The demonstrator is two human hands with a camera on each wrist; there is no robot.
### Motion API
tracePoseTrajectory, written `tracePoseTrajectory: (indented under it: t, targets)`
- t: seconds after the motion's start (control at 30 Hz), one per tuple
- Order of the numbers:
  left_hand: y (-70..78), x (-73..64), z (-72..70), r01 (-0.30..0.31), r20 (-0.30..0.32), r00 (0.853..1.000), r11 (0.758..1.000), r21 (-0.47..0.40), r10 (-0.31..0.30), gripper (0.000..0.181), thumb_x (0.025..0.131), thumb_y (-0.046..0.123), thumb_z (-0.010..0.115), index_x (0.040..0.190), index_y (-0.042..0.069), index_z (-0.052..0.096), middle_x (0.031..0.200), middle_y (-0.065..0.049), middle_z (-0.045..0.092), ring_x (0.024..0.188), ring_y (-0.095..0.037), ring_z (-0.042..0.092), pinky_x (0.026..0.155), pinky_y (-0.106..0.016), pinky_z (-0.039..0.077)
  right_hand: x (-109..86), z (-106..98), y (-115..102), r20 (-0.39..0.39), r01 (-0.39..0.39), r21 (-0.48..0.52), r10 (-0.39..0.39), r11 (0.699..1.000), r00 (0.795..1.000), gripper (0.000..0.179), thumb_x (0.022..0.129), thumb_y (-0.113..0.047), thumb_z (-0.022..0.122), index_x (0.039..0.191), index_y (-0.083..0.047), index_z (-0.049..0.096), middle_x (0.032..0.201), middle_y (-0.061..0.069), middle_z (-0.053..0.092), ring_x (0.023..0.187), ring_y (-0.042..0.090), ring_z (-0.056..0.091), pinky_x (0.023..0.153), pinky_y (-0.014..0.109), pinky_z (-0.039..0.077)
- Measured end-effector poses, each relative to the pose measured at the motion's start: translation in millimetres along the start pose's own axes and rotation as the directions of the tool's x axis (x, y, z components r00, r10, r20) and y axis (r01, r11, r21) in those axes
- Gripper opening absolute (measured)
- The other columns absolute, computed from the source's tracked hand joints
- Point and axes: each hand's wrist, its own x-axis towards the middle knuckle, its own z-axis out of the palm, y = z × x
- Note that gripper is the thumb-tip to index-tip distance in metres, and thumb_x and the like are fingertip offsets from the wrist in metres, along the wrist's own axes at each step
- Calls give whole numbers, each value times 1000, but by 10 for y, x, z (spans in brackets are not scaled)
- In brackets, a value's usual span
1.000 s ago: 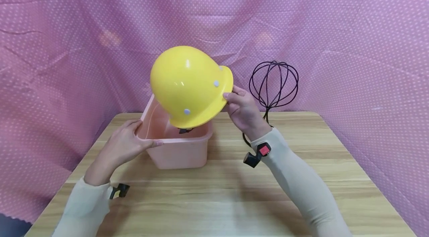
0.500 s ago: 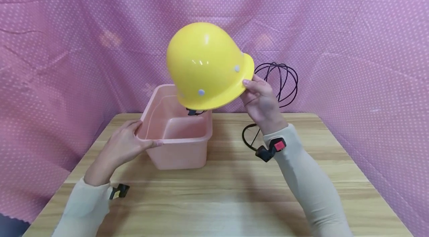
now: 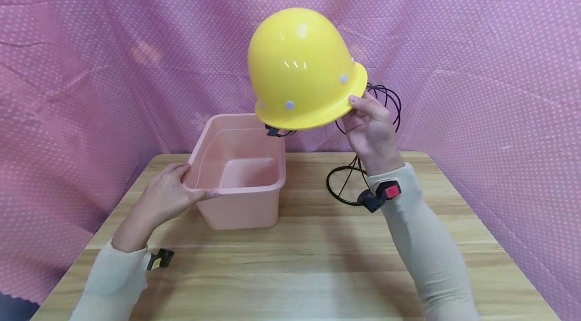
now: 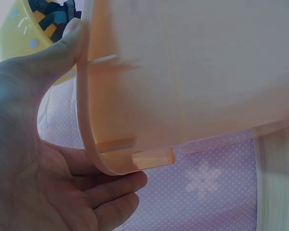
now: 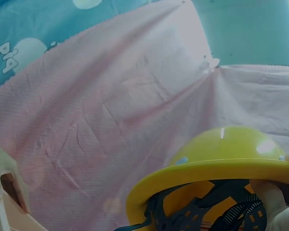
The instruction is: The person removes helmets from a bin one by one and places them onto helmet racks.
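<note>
A yellow hard hat (image 3: 299, 68) hangs in the air above and to the right of the bin, dome up and slightly tilted. My right hand (image 3: 374, 129) pinches its brim, thumb on top and fingers beneath. Dark straps of its inner harness (image 5: 231, 211) show under the brim in the right wrist view. With my left hand (image 3: 165, 195) I grip the near left corner of a pink plastic bin (image 3: 245, 207). In the left wrist view, my thumb (image 4: 72, 36) and fingers lie on either side of the bin's rim (image 4: 84, 106).
A black wire stand with a balloon-shaped top (image 3: 395, 104) and ring base (image 3: 333, 184) stands behind my right hand, partly hidden by it. The wooden table (image 3: 272, 275) is backed by a pink dotted cloth (image 3: 136, 33).
My right hand has lifted the hard hat up and to the right, away from over the bin, and the hat has turned more upright. The left hand keeps its hold on the bin.
</note>
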Motion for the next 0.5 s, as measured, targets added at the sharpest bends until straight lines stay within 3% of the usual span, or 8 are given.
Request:
tracePoseTrajectory:
  t: [0.13, 0.2, 0.3, 0.4, 0.43, 0.5]
  targets:
    - [6, 1, -3, 10, 13, 1000, 1000, -1, -10, 119, 72, 84, 68, 149, -3, 44, 152, -28, 43, 137, -50, 44, 108, -68, 40, 27, -13, -57, 4, 37, 1, -37, 999, 999, 44, 93, 11, 52, 136, 6, 56, 126, 16, 71, 109, 23, 72, 102, 31, 55]
    - [11, 2, -4, 14, 19, 1000, 1000, -3, -14, 119, 71, 84, 68, 150, -3, 43, 153, -29, 43, 138, -50, 44, 108, -68, 39, 41, -19, -85, 9, 53, 11, -53, 999, 999, 44, 92, 11, 53, 136, 6, 56, 124, 16, 71, 100, 21, 72, 99, 30, 56]
    - [16, 2, -3, 18, 23, 1000, 1000, -3, -18, 120, 71, 84, 67, 150, -2, 43, 153, -29, 43, 138, -50, 43, 109, -68, 39, 60, -28, -134, 0, 64, 49, -64, 997, 998, 47, 89, 14, 54, 136, 6, 55, 119, 16, 71, 71, 12, 63, 72, 17, 58]
    - [16, 3, -2, 16, 19, 1000, 1000, 1, -16, 119, 71, 84, 67, 150, -2, 44, 152, -29, 43, 138, -50, 44, 108, -68, 39, 72, -37, -195, -23, 73, 108, -71, 991, 997, 56, 85, 16, 58, 140, 5, 51, 120, 17, 70, 56, 8, 47, 53, 15, 48]
    - [15, 3, -2, 15, 18, 1000, 1000, 2, -15, 119, 71, 84, 67, 150, -2, 44, 152, -29, 43, 138, -50, 44, 109, -68, 39, 73, -39, -221, -35, 76, 134, -71, 988, 997, 60, 84, 17, 58, 141, 5, 49, 123, 17, 69, 55, 8, 45, 54, 15, 49]
    - [13, 4, -3, 13, 17, 1000, 1000, 2, -13, 118, 72, 84, 67, 149, -2, 44, 152, -29, 43, 138, -50, 44, 109, -68, 39, 74, -45, -272, -65, 84, 182, -73, 980, 995, 67, 81, 20, 59, 145, 4, 46, 129, 18, 67, 65, 12, 59, 72, 18, 58]
